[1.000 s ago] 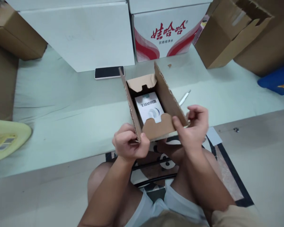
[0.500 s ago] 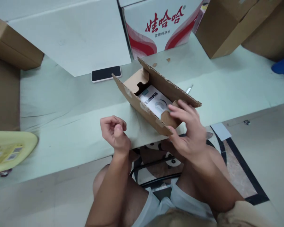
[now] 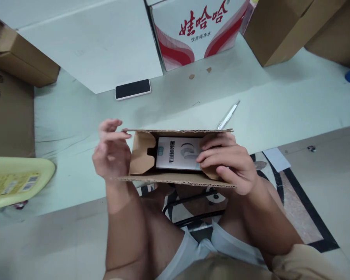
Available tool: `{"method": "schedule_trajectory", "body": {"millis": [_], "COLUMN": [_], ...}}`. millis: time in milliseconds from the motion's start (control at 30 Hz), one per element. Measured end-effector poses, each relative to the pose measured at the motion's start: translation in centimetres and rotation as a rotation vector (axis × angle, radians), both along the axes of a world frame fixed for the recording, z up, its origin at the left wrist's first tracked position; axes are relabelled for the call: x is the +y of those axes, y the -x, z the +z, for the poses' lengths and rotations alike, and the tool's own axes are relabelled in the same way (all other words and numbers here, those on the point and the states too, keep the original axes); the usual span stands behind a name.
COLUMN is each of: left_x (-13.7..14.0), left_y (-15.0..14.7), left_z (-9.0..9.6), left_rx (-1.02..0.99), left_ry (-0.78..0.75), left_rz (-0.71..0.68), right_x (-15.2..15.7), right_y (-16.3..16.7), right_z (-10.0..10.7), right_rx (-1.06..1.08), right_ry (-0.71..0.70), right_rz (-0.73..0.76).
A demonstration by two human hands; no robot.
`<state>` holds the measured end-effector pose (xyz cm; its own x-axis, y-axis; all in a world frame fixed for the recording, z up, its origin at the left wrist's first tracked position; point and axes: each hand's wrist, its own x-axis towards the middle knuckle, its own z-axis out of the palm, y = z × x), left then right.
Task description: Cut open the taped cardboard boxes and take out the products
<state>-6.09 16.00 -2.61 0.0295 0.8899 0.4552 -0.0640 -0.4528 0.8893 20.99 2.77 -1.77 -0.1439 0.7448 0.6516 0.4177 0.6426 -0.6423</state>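
Note:
An open cardboard box [image 3: 138,157] lies lengthwise before me at the table's front edge, its long flaps raised. Inside sits a smaller white box [image 3: 178,153] with dark Chinese lettering and a round grey picture. My right hand [image 3: 235,159] grips the cardboard box's right end, with fingers reaching inside over the end flap and onto the white box. At the opposite end is my left hand [image 3: 112,149], somewhat blurred, its fingers apart and loosely bent beside the cardboard; whether they touch it is hard to tell. Just beyond the right end lies a silver pen-like tool [image 3: 229,115].
A phone [image 3: 133,90] lies by a large white carton [image 3: 96,46]. Behind stand a red-and-white water carton [image 3: 201,35] and brown cartons [image 3: 282,35], with more cartons [image 3: 11,109] at left. A yellow container [image 3: 20,182] is at the left front edge. Cardboard scraps [image 3: 191,76] dot the table.
The cardboard box has turned from slanted to level and come nearer me. My left hand has moved left to its end and uncurled. My right hand has reached farther in.

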Motion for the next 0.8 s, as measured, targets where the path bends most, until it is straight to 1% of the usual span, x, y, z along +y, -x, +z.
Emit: {"method": "schedule_trajectory", "body": {"millis": [67, 100, 133, 233, 300, 400, 467, 533, 600, 733, 800], "left_x": [-0.2, -0.3, -0.4, -0.6, -0.8, -1.3, -1.6, -1.7, -1.7, -1.5, -1.4], "left_y": [0.7, 0.8, 0.8, 0.7, 0.6, 0.7, 0.8, 0.7, 0.5, -0.1, -0.2], "left_z": [0.9, 1.2, 1.4, 1.5, 1.4, 1.4, 1.6, 1.9, 2.0, 1.8, 1.6], "left_rx": [0.177, 0.244, 0.281, 0.285, 0.296, 0.291, 0.216, 0.123, 0.057, -0.036, -0.044], "left_ry": [0.054, 0.08, 0.091, 0.113, 0.115, 0.063, 0.036, 0.05, 0.078, 0.084, 0.078], "left_rz": [-0.223, -0.302, -0.345, -0.354, -0.337, -0.339, -0.336, -0.336, -0.355, -0.365, -0.369], "right_x": [0.0, 0.0, 0.0, -0.4, -0.7, -1.1, -1.3, -1.6, -1.9, -3.1, -3.7], "right_y": [-0.1, -0.2, -0.2, -0.1, 0.3, 0.8, 0.8, 0.5, -0.1, -1.7, -2.5], "right_z": [0.0, 0.0, 0.0, 0.1, 0.0, -0.1, 0.0, 0.7, 1.9, 5.2, 6.7], "right_rx": [0.029, 0.034, 0.033, 0.033, 0.072, 0.174, 0.184, 0.116, -0.013, -0.311, -0.479], "right_ry": [0.029, 0.054, 0.083, 0.151, 0.146, 0.029, -0.077, -0.157, -0.183, -0.077, 0.01], "right_rz": [0.018, 0.018, 0.017, -0.007, -0.064, -0.182, -0.269, -0.368, -0.396, -0.278, -0.268]}}
